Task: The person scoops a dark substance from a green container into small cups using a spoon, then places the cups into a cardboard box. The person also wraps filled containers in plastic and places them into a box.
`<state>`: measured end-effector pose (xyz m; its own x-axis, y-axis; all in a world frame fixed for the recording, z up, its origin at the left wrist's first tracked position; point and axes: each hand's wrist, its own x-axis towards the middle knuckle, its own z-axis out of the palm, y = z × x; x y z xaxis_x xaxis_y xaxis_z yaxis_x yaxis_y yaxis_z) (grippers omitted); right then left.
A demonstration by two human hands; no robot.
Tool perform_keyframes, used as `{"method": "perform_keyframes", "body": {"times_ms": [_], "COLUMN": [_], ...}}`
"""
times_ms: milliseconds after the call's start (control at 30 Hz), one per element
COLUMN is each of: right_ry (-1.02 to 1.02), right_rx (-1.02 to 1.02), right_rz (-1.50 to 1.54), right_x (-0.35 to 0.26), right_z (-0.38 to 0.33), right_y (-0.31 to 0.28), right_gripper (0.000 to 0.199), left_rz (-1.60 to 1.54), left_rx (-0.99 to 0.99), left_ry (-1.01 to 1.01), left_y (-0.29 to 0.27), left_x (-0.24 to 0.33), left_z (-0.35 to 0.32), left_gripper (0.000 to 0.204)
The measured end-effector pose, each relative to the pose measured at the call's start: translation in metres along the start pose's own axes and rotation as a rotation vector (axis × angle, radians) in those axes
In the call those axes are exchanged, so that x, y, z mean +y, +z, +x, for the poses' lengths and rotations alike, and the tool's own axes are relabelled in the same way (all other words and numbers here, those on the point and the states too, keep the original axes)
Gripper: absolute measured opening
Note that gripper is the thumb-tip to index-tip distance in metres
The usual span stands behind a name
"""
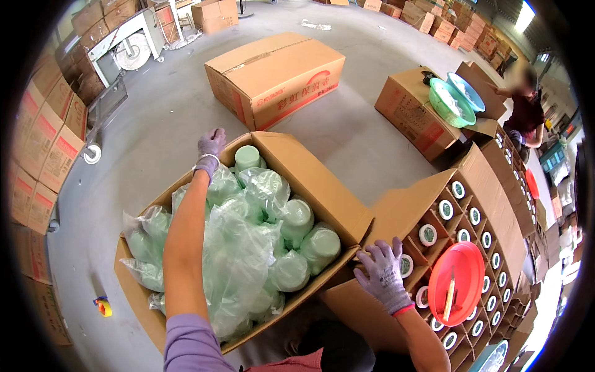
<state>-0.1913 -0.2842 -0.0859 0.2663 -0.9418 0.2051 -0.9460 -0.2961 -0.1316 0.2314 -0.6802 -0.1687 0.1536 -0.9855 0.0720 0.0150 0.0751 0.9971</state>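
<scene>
Open carton on floor, centre: bagged green cups inside. My left hand at far rim, fingers curled, grip unclear. My right hand on near-right corner, fingers spread.

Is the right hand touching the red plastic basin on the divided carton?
Apart. The head view shows the right hand resting on a carton flap, with divider cells between it and the red basin.

pale green plastic cups in clear bags fill the open brown cardboard box. grey knit gloves cover the left hand and right hand. a round red plastic basin sits on the divided brown carton.
</scene>
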Motion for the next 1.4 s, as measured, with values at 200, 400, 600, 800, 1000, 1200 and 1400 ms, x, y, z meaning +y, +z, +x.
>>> {"method": "perform_keyframes", "body": {"times_ms": [200, 400, 600, 800, 1000, 1200, 1400], "right_ry": [0.043, 0.028, 0.042, 0.045, 0.017, 0.059, 0.181], "right_rx": [-0.102, -0.095, -0.112, -0.091, -0.080, -0.121, 0.553], "right_rz": [-0.026, -0.056, -0.020, -0.006, -0.001, -0.043, 0.419], "right_x": [0.006, 0.009, 0.011, 0.010, 0.006, 0.006, -0.045], "right_z": [-0.003, 0.000, 0.000, -0.002, -0.001, -0.015, -0.025], "right_y": [-0.003, -0.003, -0.004, -0.005, -0.005, -0.005, -0.110], "right_gripper": [0.042, 0.041, 0.043, 0.044, 0.042, 0.048, 0.077], "left_rz": [0.951, 1.573, 1.641, 1.697, 1.327, 0.952, 0.296], "left_rx": [-0.055, -0.259, -0.384, -0.320, -0.101, -0.070, -0.469], "left_ry": [-0.115, -0.221, -0.381, -0.264, 0.205, 0.763, 0.589], "left_y": [0.029, 0.018, 0.045, 0.055, -0.004, 0.049, 0.080], "left_x": [-0.080, -0.146, -0.109, -0.095, -0.070, 0.124, 0.253], "left_z": [0.020, 0.039, 0.013, -0.014, 0.001, -0.054, -0.183], "left_gripper": [0.021, 0.029, 0.034, 0.038, 0.030, 0.037, 0.037]}}
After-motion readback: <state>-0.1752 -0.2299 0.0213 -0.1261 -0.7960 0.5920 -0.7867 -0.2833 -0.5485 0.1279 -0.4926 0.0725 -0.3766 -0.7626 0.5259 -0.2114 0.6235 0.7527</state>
